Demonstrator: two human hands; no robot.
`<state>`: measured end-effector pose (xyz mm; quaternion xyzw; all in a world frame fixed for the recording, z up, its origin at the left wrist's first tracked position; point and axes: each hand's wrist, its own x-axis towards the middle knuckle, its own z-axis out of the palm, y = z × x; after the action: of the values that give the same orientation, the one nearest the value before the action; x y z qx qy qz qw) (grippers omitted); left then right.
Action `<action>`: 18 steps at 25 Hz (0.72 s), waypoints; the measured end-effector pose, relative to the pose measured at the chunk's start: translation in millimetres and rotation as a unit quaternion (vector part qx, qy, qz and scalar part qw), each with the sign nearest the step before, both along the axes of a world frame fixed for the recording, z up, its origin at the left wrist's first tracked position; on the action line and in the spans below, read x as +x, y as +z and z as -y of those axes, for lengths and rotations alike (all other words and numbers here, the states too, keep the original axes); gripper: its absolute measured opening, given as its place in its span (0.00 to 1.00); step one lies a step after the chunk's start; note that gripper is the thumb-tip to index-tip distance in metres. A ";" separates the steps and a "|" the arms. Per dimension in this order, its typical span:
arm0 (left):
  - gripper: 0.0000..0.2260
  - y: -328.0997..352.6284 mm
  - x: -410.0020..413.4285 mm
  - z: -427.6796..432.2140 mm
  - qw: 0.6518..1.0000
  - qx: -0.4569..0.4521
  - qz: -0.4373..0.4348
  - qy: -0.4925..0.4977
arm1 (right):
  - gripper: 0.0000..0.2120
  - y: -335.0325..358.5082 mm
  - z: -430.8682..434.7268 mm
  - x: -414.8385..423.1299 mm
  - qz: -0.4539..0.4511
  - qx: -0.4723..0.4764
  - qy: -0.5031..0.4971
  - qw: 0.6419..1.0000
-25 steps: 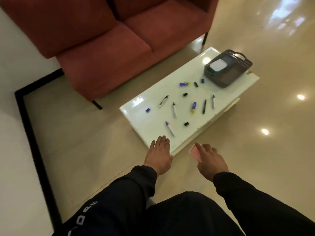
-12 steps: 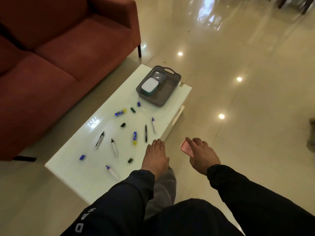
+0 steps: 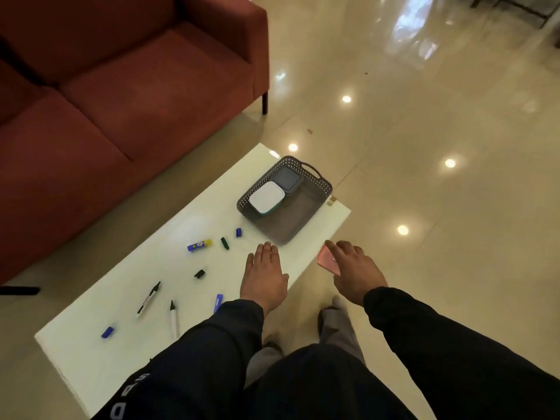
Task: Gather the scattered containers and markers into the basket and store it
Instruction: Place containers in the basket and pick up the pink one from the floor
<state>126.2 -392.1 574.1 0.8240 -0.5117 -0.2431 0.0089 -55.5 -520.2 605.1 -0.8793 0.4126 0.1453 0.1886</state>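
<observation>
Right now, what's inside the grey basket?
Inside the basket sit a white-lidded box and a dark-lidded box, side by side. Their lids hide whatever is in them.

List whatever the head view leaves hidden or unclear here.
Head view:
- Pink flat object: the right hand covers most of it; identity unclear.
- Blue marker: the left sleeve hides its near end.
- White-lidded container and dark container in the basket: lids hide contents.
- Left hand: touching the table or hovering, unclear.
</observation>
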 end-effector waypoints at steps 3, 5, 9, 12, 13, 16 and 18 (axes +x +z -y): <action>0.33 -7.5 5.2 42.4 0.998 0.011 -0.004 0.056 | 0.39 -9.7 67.7 24.3 -0.014 0.002 0.078 0.997; 0.33 -16.4 5.7 64.4 0.995 0.028 -0.003 0.095 | 0.39 -19.5 108.6 38.6 -0.021 -0.005 0.138 0.990; 0.34 -38.3 6.4 101.9 0.977 0.064 -0.006 0.202 | 0.40 -47.3 180.8 77.2 -0.037 0.026 0.262 0.964; 0.36 -68.8 10.0 132.9 0.960 0.082 -0.013 0.269 | 0.42 -82.4 232.5 114.9 -0.041 0.043 0.345 0.937; 0.37 -79.7 10.7 141.3 0.956 0.084 -0.013 0.281 | 0.41 -94.9 246.7 125.6 -0.039 0.041 0.362 0.930; 0.39 -116.8 18.1 167.4 0.949 0.085 -0.018 0.304 | 0.39 -139.4 286.4 156.2 -0.033 0.038 0.387 0.921; 0.40 -141.6 26.5 180.7 0.942 0.083 -0.025 0.325 | 0.39 -170.8 307.1 172.8 -0.042 0.041 0.402 0.914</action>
<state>152.7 -572.8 432.5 0.9371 -0.1933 -0.2890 0.0318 117.4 -827.4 434.3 -0.9556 0.0253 0.2622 0.1323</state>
